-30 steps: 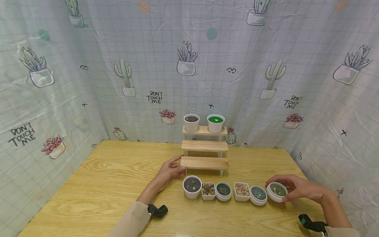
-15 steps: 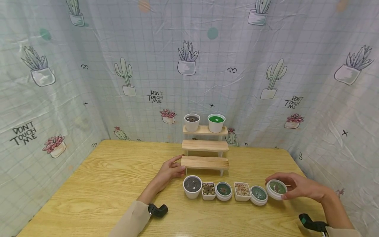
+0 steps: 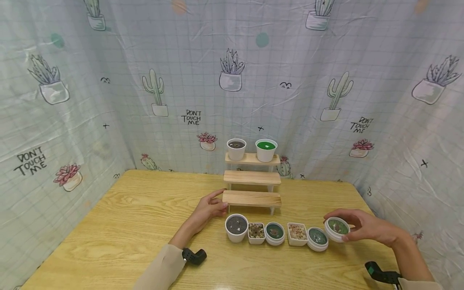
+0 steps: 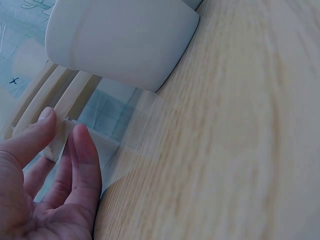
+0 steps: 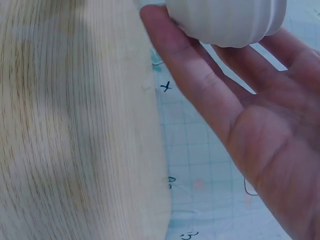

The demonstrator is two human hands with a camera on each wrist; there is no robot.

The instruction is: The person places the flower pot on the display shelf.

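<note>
**Pot in right hand [image 3: 366, 226], left hand [image 3: 206, 210] at stand [image 3: 252, 177]**

Right grip: thumb and fingers clamped around round white pot [image 3: 337, 229], just right of a row of five pots [image 3: 274, 234] on the counter [image 3: 119, 225]. Pot appears raised; base clearance hard to judge. Left grip: pinching lowest shelf [image 3: 251, 198] at its left end. Two white pots [image 3: 266, 154] stand on top shelf [image 3: 251, 158].

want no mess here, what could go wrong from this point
The ridged round white pot with green filling could slip from the right fingers or knock the round white pot with teal filling close by. If the left fingers jolt the three-tier stand of pale wood boards they grip, the tapered white pot with bright green filling up top might topple.
</note>
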